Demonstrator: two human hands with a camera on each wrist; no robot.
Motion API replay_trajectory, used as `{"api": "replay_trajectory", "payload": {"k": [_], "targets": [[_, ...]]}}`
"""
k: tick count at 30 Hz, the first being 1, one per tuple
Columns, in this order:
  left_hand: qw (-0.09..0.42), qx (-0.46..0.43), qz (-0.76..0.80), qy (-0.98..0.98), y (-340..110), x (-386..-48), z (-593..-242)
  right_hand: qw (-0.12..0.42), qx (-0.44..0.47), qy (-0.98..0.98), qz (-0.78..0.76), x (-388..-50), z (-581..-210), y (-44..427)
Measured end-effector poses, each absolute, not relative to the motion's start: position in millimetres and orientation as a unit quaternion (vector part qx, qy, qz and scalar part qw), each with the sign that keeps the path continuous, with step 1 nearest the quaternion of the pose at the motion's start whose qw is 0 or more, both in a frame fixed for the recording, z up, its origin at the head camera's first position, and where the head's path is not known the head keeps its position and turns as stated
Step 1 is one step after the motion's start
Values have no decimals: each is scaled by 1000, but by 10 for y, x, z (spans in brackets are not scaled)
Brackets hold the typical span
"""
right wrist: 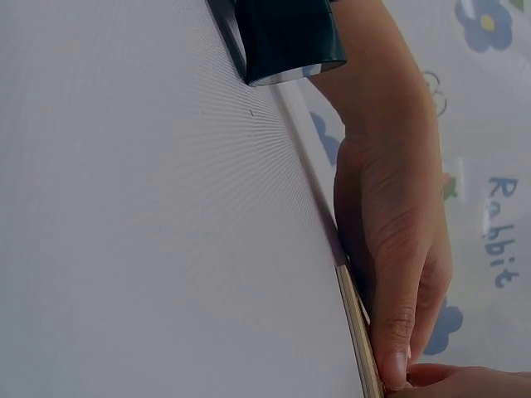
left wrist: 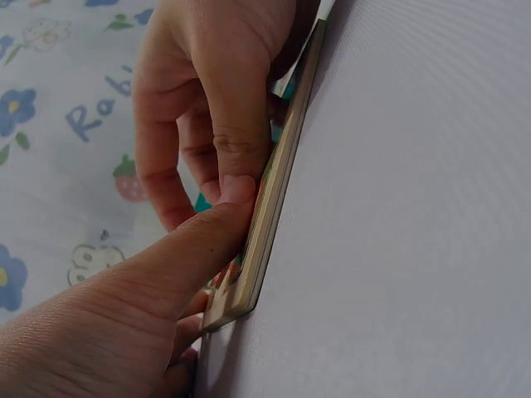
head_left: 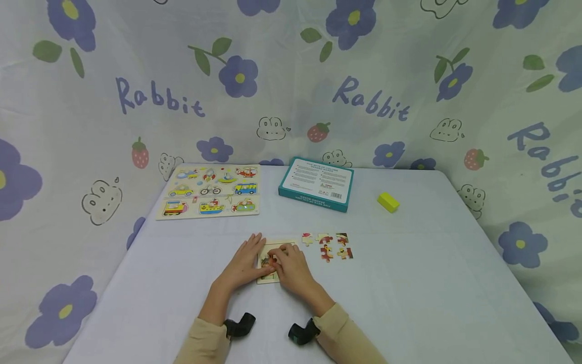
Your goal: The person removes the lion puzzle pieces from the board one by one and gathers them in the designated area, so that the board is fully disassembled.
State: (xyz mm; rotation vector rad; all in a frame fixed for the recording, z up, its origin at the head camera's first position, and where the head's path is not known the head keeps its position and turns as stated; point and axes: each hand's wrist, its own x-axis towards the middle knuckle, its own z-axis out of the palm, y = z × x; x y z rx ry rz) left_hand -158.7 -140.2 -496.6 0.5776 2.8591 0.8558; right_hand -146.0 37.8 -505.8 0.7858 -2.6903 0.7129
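A small wooden jigsaw tray (head_left: 261, 280) with a pale frame and a coloured picture lies between both hands. My left hand (head_left: 244, 264) rests along its left side, fingers stretched forward, its thumb reaching over the picture. From the right, my right hand (head_left: 293, 269) leans over the tray with bent fingers and thumb at a reddish jigsaw piece (head_left: 272, 259), mostly covered by the fingertips. In the left wrist view the two thumbs touch above the tray's edge (left wrist: 278, 203). Several loose jigsaw pieces (head_left: 325, 239) lie just right of the tray.
At the back left lies a wooden board (head_left: 193, 191) with vehicle pictures. A teal and white box (head_left: 315, 184) lies at the back middle, and a yellow block (head_left: 388, 202) to its right. A printed curtain (head_left: 291, 76) hangs behind the white table (head_left: 432, 293).
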Motion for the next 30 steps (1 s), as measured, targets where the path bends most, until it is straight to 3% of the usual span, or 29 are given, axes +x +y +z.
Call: {"api": "replay_trajectory", "payload": {"k": [7,16,30], "targets": [[52,187,284,939,-1407,-1583,-4963,166,275,-909,265,-1454,-5082,388],[44,188,288,938,-1413,-1573,-4977,180,270,-910,258,-1469,-5133,399],[51,185,284,939,-1402,-1592,-4978,147,230,-913,301,-1448,-5059,424]]}}
